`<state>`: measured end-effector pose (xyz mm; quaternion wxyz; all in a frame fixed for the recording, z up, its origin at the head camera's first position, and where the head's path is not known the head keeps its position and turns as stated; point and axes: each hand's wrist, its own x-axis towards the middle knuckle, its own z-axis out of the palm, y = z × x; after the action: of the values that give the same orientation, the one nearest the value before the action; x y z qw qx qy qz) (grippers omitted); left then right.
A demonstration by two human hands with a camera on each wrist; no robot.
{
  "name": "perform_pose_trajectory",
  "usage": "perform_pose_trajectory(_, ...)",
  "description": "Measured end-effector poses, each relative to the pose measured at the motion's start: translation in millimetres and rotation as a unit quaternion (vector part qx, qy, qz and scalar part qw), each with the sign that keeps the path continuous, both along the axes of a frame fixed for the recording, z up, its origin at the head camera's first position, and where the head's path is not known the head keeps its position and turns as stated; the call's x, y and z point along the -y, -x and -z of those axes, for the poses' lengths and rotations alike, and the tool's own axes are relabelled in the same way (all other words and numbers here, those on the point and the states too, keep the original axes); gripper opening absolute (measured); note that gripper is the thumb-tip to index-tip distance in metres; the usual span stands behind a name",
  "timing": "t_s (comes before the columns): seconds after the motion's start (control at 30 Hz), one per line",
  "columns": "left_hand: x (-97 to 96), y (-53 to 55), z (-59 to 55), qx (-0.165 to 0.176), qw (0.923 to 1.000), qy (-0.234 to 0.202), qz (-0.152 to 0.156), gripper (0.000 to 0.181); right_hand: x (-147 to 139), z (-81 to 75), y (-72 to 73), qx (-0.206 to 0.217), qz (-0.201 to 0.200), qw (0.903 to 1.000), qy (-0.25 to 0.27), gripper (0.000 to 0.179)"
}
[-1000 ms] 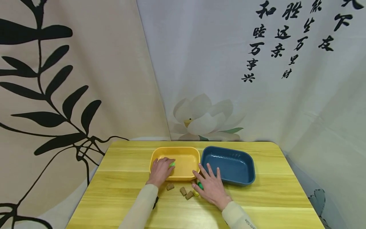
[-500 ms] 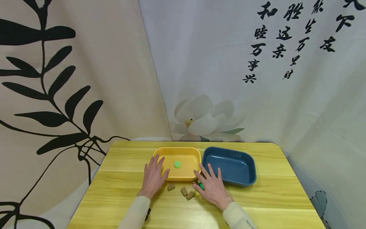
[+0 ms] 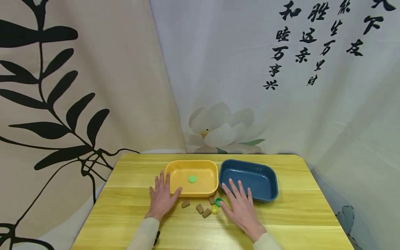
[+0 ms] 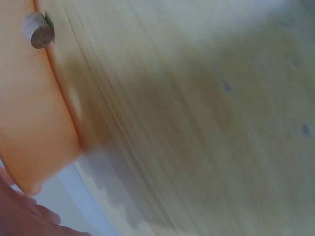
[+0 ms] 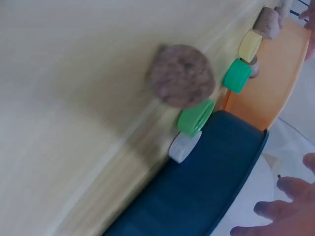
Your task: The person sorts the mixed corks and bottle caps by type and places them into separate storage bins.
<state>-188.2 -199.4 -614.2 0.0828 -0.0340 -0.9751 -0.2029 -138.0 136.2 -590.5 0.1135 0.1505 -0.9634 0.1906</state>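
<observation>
Now left hand (image 3: pixel 161 199) farther left, dark-green cap (image 3: pixel 217 201) seemingly less covered

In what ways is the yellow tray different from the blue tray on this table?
Colour: the yellow tray is bright and warm, while the blue tray is dark.
Pose: the yellow tray lies nearly parallel to the table's back edge; the blue tray is turned at an angle.
Contents: the yellow tray holds a light green disc; none shows in the blue tray.
Both have rounded corners.
</observation>
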Motion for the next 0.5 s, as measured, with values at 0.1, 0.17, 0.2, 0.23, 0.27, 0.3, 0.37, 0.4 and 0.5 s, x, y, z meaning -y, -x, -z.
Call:
perform_pose_trajectory(0.1,-1.7,1.0,-0.6,0.006,1.0,0.0,0.004,0.093,-10.0,-1.3,-9.2,0.002,0.012,0.9999,-0.004,0.068)
perform_pose_trajectory(0.17,-2.7,1.6,0.0,0.005,1.0,0.001,0.005,0.093,-16.1,-1.8,-14.9,0.004,0.018,0.9998,-0.006,0.069)
perform_pose_trajectory(0.2,-3.0,1.8,0.4,0.004,1.0,0.001,0.004,0.093,-19.0,-2.0,-17.5,0.002,0.021,0.9998,-0.007,0.069)
perform_pose_trajectory(0.23,-3.4,2.0,0.9,0.002,1.0,0.0,0.003,0.092,-21.9,-1.9,-20.0,0.001,0.024,0.9997,-0.008,0.069)
perform_pose_trajectory(0.27,-3.6,2.0,1.5,0.002,1.0,0.0,0.001,0.092,-24.5,-1.7,-22.6,-0.002,0.026,0.9996,-0.009,0.069)
perform_pose_trajectory(0.3,-3.9,2.1,2.1,0.003,1.0,-0.001,0.0,0.092,-27.1,-1.3,-25.2,-0.006,0.028,0.9995,-0.011,0.069)
perform_pose_trajectory(0.37,-4.3,2.3,3.4,0.007,1.0,-0.002,-0.004,0.092,-31.8,-0.4,-30.8,-0.015,0.03,0.9993,-0.014,0.069)
perform_pose_trajectory(0.4,-4.7,2.4,4.1,0.009,0.9999,-0.004,-0.005,0.092,-33.9,0.4,-33.6,-0.022,0.03,0.9992,-0.017,0.069)
perform_pose_trajectory(0.5,-6.0,2.9,5.4,0.017,0.9998,-0.006,-0.004,0.093,-39.6,2.8,-42.7,-0.031,0.027,0.9989,-0.024,0.068)
